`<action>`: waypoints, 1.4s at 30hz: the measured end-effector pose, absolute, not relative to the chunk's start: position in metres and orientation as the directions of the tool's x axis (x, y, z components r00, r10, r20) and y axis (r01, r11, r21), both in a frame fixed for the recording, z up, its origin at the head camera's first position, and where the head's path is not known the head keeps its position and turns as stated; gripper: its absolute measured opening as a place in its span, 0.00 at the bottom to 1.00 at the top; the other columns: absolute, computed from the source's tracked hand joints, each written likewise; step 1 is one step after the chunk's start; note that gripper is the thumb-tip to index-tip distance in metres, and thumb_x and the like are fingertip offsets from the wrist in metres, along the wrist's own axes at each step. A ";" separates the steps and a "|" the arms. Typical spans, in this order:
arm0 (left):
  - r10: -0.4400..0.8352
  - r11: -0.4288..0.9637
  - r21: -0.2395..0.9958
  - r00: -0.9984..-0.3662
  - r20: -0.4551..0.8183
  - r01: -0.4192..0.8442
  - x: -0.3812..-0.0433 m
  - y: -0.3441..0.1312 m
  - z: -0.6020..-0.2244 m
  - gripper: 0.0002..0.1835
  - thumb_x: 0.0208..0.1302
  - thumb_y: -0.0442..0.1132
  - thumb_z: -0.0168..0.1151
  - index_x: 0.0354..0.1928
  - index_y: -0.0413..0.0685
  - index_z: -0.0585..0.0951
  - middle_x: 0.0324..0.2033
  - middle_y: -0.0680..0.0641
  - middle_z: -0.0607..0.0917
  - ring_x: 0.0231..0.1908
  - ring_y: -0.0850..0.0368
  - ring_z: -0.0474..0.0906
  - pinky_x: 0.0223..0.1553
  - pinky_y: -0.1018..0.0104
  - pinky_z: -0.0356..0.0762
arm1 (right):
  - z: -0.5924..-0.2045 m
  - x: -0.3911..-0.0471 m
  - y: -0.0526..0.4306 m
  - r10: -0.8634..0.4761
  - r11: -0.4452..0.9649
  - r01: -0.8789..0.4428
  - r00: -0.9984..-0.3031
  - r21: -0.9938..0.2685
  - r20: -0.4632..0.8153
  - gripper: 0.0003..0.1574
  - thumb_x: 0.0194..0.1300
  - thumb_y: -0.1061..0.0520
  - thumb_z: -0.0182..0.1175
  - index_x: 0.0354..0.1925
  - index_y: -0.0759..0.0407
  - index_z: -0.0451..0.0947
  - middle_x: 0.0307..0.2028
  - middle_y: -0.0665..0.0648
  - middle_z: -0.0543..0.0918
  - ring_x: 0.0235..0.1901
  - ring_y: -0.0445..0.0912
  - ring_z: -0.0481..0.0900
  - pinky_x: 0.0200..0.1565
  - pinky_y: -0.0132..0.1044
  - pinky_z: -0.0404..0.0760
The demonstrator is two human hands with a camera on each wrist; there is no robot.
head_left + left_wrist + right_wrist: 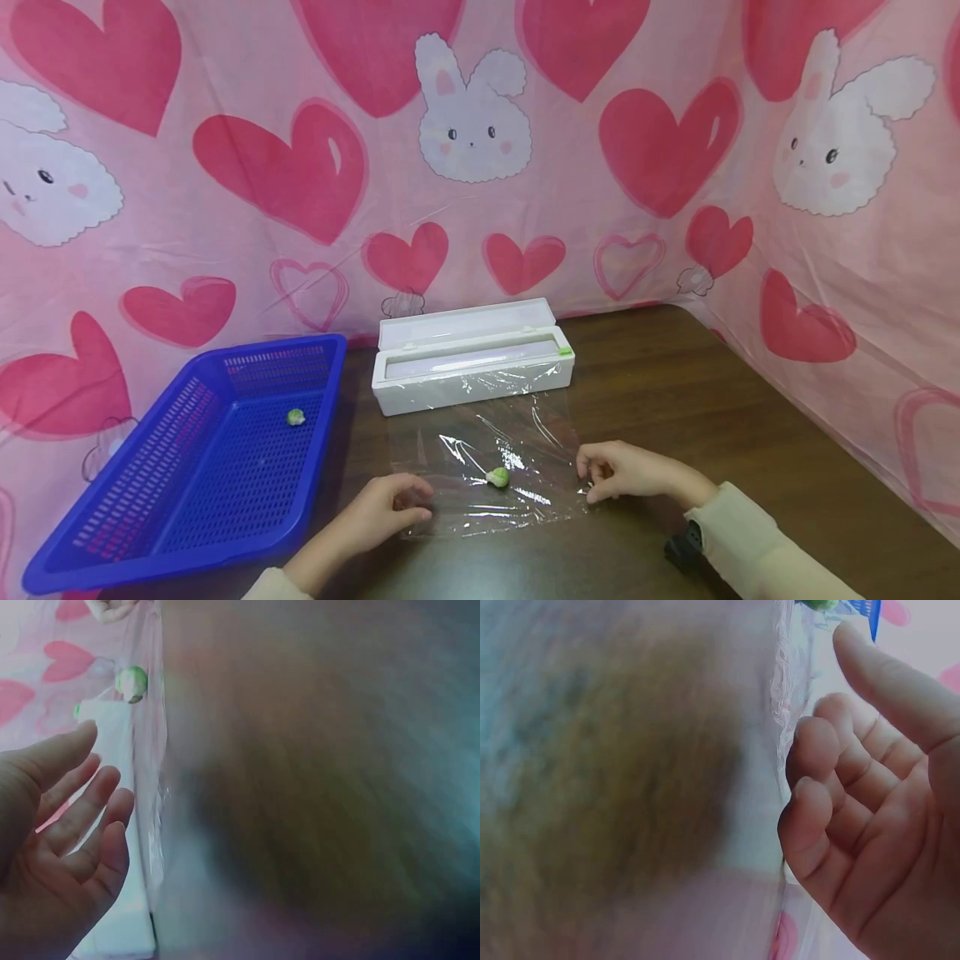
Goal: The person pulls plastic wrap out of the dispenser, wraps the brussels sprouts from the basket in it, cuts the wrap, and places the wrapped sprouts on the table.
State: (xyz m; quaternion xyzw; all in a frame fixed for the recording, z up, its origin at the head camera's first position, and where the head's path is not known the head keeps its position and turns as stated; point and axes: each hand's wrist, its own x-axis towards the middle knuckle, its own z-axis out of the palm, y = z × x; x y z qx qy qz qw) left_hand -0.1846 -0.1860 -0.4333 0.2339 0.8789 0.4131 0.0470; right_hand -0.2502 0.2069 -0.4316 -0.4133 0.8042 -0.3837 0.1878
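Note:
A sheet of clear cling film (480, 442) runs from a white dispenser box (472, 375) towards the person and lies on the table. On the film sits a small green Brussels sprout (498, 477) with a pale base, also visible as the green sprout (133, 682) in the left wrist view. The left hand (386, 508) is at the film's left edge, its fingers loosely bent with nothing between them. At the right edge the right hand (626, 471) hovers with relaxed fingers and holds nothing. Whether its fingertips touch the film, I cannot tell.
A blue plastic basket (300, 517) stands on the left, with a second sprout (296, 417) inside. The dispenser's lid (465, 323) is raised at the back, and a green tab (566, 351) marks its right end. A pink heart-patterned cloth (472, 208) hangs behind the brown table (750, 433).

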 end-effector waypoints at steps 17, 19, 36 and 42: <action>0.557 0.575 0.626 -0.812 0.173 0.527 -0.169 -0.211 -0.444 0.11 0.49 0.40 0.71 0.31 0.52 0.77 0.26 0.61 0.72 0.21 0.71 0.66 0.21 0.74 0.67 | -0.431 -0.245 0.208 -0.841 0.400 -0.563 -0.539 -0.723 -0.045 0.13 0.49 0.56 0.69 0.30 0.55 0.74 0.18 0.39 0.65 0.20 0.30 0.64 0.23 0.25 0.65; 0.550 0.604 0.601 -0.819 0.160 0.523 -0.170 -0.212 -0.444 0.10 0.49 0.40 0.71 0.30 0.53 0.77 0.26 0.61 0.71 0.21 0.71 0.66 0.22 0.74 0.67 | -0.431 -0.244 0.209 -0.837 0.414 -0.556 -0.544 -0.721 -0.061 0.13 0.49 0.57 0.69 0.30 0.55 0.73 0.18 0.39 0.65 0.20 0.31 0.64 0.23 0.25 0.65; 0.498 0.648 0.572 -0.848 0.182 0.503 -0.170 -0.212 -0.441 0.07 0.53 0.34 0.66 0.25 0.54 0.78 0.24 0.64 0.71 0.21 0.71 0.65 0.22 0.73 0.67 | -0.433 -0.248 0.208 -0.843 0.384 -0.573 -0.538 -0.724 -0.020 0.05 0.55 0.63 0.63 0.26 0.55 0.77 0.20 0.39 0.71 0.20 0.30 0.65 0.21 0.25 0.67; 0.494 0.602 0.567 -0.820 0.288 0.562 -0.169 -0.210 -0.437 0.08 0.52 0.33 0.67 0.25 0.56 0.78 0.26 0.63 0.73 0.25 0.69 0.66 0.24 0.72 0.67 | -0.433 -0.250 0.211 -0.846 0.346 -0.583 -0.532 -0.735 0.024 0.06 0.56 0.63 0.63 0.26 0.55 0.77 0.20 0.39 0.71 0.20 0.30 0.65 0.22 0.25 0.67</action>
